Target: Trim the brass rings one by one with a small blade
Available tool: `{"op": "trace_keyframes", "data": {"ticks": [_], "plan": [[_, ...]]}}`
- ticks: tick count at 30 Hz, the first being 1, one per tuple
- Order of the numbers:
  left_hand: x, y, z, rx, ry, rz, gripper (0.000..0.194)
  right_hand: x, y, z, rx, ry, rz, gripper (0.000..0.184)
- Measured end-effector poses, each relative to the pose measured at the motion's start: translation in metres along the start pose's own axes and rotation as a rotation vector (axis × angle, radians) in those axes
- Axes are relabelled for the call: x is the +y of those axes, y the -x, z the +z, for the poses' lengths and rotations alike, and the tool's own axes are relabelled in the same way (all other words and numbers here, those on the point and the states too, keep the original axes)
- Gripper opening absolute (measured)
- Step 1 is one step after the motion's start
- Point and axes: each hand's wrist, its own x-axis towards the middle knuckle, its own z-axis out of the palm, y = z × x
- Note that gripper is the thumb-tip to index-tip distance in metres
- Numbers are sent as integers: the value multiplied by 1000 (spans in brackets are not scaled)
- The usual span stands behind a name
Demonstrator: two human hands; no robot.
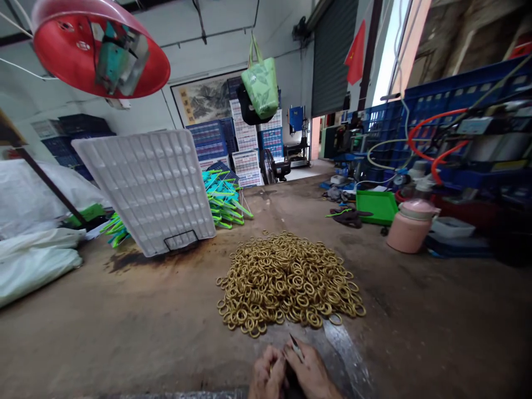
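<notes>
At the bottom edge, my left hand point(268, 374) is closed, its fingertips pinched together; what lies in them is mostly hidden by the fingers. Right beside it, my right hand point(312, 372) is closed around a small knife point(296, 349), whose dark pointed tip sticks up and away from me. Both hands are close together, near the front edge of the table. Just beyond them spreads a large heap of brass-coloured rings point(286, 280), with a few loose ones at its borders.
A white ridged plastic tray point(149, 188) leans upright at the left, before green and turquoise hangers point(226, 202). A pink bottle point(410, 224) and green tray point(376, 206) stand at right. A red lamp shade point(145, 72) hangs upper left, a green bag point(261, 86) further back.
</notes>
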Motion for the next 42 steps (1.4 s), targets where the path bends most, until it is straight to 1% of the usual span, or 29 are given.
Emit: {"op": "trace_keyframes", "data": {"ticks": [2, 8, 13, 16, 17, 19, 22, 25, 27, 29, 31, 32, 34, 36, 39, 42], "plan": [[3, 3, 0, 16, -5, 8, 47, 0, 0, 1, -4, 0, -3, 41], [11, 7, 2, 3, -7, -14, 51, -4, 0, 1, -14, -8, -4, 40], [0, -1, 3, 49, -4, -20, 51, 3, -5, 1, -13, 5, -22, 39], [-2, -3, 2, 31, 14, -29, 52, 1, -6, 1, -28, 6, -36, 37], [1, -1, 2, 2, 32, -45, 53, -2, -3, 1, -16, 13, -37, 36], [9, 8, 0, -10, 62, -24, 53, -11, 5, -1, 6, 26, -59, 28], [22, 21, -3, -43, 79, -51, 46, -30, 19, -6, 8, 2, -82, 19], [29, 31, -5, -76, 144, -98, 41, -44, 29, -12, -15, -8, -62, 20], [31, 37, -5, -98, 174, -116, 39, -48, 35, -16, -39, -9, -38, 23], [33, 44, -5, -101, 186, -121, 37, -47, 41, -18, -4, 58, -38, 24], [34, 48, -5, -88, 189, -112, 37, -43, 47, -18, 39, 195, -91, 22], [35, 50, -5, -78, 190, -104, 38, -40, 50, -18, 36, 271, -133, 20], [36, 52, -5, -62, 183, -91, 39, -36, 56, -17, -11, 404, -220, 17], [36, 53, -4, -53, 161, -78, 40, -33, 60, -15, -57, 503, -274, 21], [37, 56, -4, -55, 134, -58, 41, -34, 64, -13, -79, 599, -306, 26], [37, 57, -3, -46, 127, -59, 41, -36, 65, -12, -87, 659, -304, 29]]}}
